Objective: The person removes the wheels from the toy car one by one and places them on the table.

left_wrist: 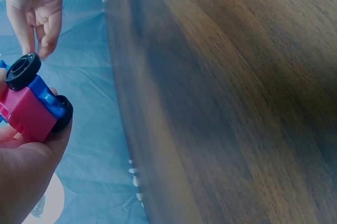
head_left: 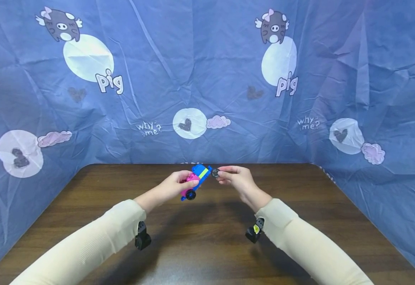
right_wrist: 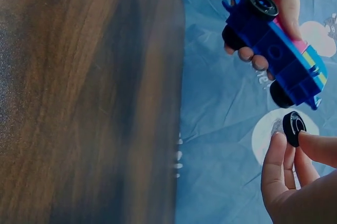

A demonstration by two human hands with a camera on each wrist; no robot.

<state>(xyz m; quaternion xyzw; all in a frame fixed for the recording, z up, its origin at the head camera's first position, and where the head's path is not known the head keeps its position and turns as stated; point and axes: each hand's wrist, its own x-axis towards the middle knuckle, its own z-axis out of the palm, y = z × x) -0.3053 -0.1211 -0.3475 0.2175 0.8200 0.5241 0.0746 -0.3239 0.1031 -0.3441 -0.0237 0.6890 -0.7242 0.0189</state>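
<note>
My left hand point(head_left: 179, 184) grips a small toy truck point(right_wrist: 279, 50), blue underneath with a pink rear part and a yellow-green stripe on its blue front. Its underside faces the right wrist camera, where three black wheels show on it. At the front corner nearest my right hand, a bare blue axle stub point(right_wrist: 314, 70) sticks out. My right hand point(head_left: 241, 180) pinches a loose black wheel point(right_wrist: 294, 128) between thumb and fingers, a short gap away from that front end. Both hands hold these things up above the table.
Below the hands lies a dark brown wooden table point(head_left: 200, 245). Its far edge meets a blue cloth backdrop point(head_left: 207, 71) printed with pigs and hearts, which also hangs along both sides. A small black camera point(head_left: 142, 236) is strapped at each wrist, over cream sleeves point(head_left: 82, 241).
</note>
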